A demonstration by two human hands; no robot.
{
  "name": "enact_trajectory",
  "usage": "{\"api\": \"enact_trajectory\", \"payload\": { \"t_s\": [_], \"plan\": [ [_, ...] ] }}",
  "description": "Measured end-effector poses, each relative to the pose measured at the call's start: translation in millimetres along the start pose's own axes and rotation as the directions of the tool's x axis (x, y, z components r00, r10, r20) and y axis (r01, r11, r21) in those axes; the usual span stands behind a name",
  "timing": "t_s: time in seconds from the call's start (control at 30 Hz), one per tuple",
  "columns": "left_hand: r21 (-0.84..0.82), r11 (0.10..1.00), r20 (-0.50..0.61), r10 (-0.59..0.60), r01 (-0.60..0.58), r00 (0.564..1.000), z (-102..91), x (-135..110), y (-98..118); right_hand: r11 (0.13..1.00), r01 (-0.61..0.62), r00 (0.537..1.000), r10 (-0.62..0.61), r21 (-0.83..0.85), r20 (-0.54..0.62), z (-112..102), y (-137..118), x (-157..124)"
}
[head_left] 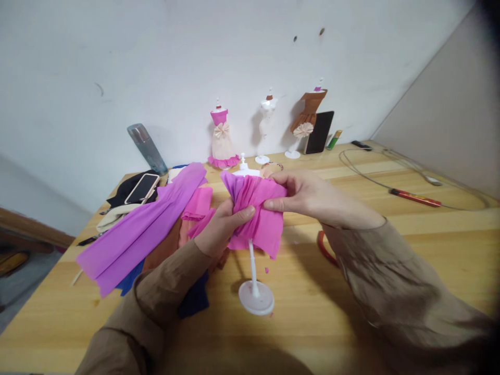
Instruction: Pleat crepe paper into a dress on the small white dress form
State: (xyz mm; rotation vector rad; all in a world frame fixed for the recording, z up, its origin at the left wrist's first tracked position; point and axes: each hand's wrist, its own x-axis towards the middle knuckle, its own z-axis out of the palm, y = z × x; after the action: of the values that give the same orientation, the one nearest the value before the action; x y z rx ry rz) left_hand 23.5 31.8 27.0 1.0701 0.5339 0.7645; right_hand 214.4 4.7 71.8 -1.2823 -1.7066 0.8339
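Note:
A small white mannequin stand (255, 297) stands upright on the table in front of me, its torso mostly covered by pleated pink crepe paper (261, 224). A purple piece of crepe paper (229, 185) shows at the upper left of the torso. My left hand (226, 221) presses the gathered pink folds against the left side of the torso, thumb on top. On the right, my right hand (300, 195) pinches the edge of the same pink paper between thumb and fingers. The paper hides most of the torso and some of the fingertips.
Purple crepe paper (156, 219) lies over other sheets at left, near a phone (142, 188) and a bottle (147, 148). Several dressed or bare mannequins, including a pink-and-cream one (221, 136), stand by the wall. Red-handled scissors (326, 249) lie partly under my right arm; a cable (363, 174) curves at right.

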Motion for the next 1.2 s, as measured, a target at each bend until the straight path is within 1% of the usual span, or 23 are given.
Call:
{"api": "enact_trajectory", "payload": {
  "t_s": [0.1,0.23,0.4,0.53,0.67,0.77,0.87,0.93,1.07,1.2],
  "plan": [
    [-0.035,0.999,0.015,-0.022,0.022,1.000,-0.8,0.3,0.4,1.000,0.003,0.999,-0.003,0.010,0.049,-2.0,-4.8,-1.1],
    [-0.063,0.997,0.034,-0.042,0.044,0.999,-2.1,1.1,1.3,1.000,-0.009,0.998,0.007,0.027,0.059,-3.1,-9.0,-2.4],
    [-0.048,0.997,0.036,-0.052,0.053,0.998,-3.0,2.6,0.1,0.999,0.005,1.000,-0.005,0.041,-0.001,-0.8,-9.1,-4.0],
    [-0.064,0.996,0.002,-0.058,0.058,0.998,-1.0,1.6,-1.8,0.995,0.056,0.998,-0.055,0.083,-0.014,2.0,-5.6,-3.5],
    [-0.079,0.994,-0.026,-0.074,0.072,0.997,3.1,-0.7,-1.5,0.994,0.087,0.996,-0.085,0.066,-0.041,5.3,-3.7,-2.6],
    [-0.070,0.995,-0.035,-0.075,0.073,0.997,4.5,-1.2,-1.1,0.997,0.078,0.994,-0.076,0.025,-0.072,7.3,-6.0,-2.6],
    [-0.052,0.997,0.001,-0.055,0.055,0.998,3.5,-0.4,-2.1,0.998,0.044,0.994,-0.048,-0.039,-0.101,8.6,-9.8,-3.0],
    [-0.048,0.998,0.023,-0.040,0.042,0.999,2.0,0.1,-3.7,0.995,0.043,0.992,-0.053,-0.087,-0.115,9.0,-11.7,-3.1],
    [-0.040,0.999,0.051,-0.029,0.031,0.998,0.9,-0.9,-6.4,0.971,0.119,0.980,-0.148,-0.206,-0.134,9.5,-13.9,-2.9],
    [-0.033,0.999,0.031,-0.024,0.025,0.999,2.8,-2.7,-7.3,0.935,0.158,0.967,-0.212,-0.317,-0.144,12.0,-17.3,-3.8]
  ]
}}
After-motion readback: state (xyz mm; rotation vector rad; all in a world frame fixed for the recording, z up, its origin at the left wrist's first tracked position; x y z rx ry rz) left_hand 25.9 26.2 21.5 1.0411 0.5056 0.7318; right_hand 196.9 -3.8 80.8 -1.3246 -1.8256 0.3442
